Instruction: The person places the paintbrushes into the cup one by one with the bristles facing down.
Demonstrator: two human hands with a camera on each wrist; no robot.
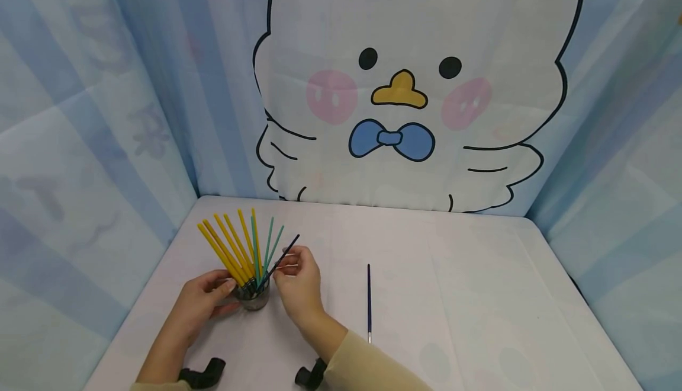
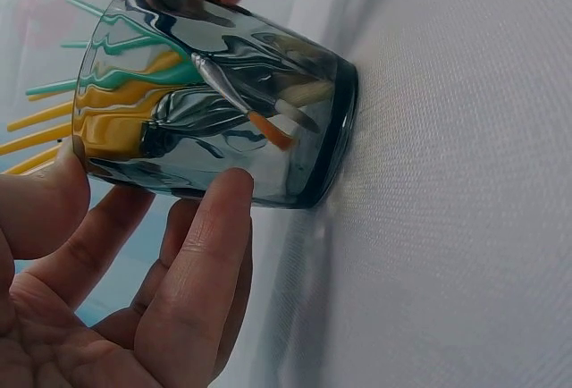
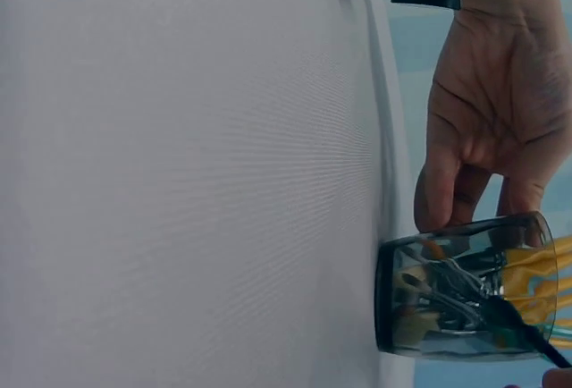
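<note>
A smoky clear glass (image 1: pixel 254 302) stands on the table, filled with paintbrushes whose bristles point down. My left hand (image 1: pixel 205 296) grips its left side, thumb near the rim and fingers along the wall in the left wrist view. Several yellow handles (image 1: pixel 224 249) and a few green handles (image 1: pixel 275 243) fan out above the rim. A dark blue paintbrush (image 1: pixel 290 244) leans right in the glass. My right hand (image 1: pixel 301 278) pinches its handle with curled fingers. Through the glass (image 2: pixel 295 169), an orange bristle tip (image 2: pixel 271 130) and silver ferrules show.
A second dark blue paintbrush (image 1: pixel 369 296) lies on the white table (image 1: pixel 479 296), right of my right hand. Black wrist devices (image 1: pixel 205 373) show at the lower edge. A curtain with a cartoon bird (image 1: pixel 405 23) hangs behind the table.
</note>
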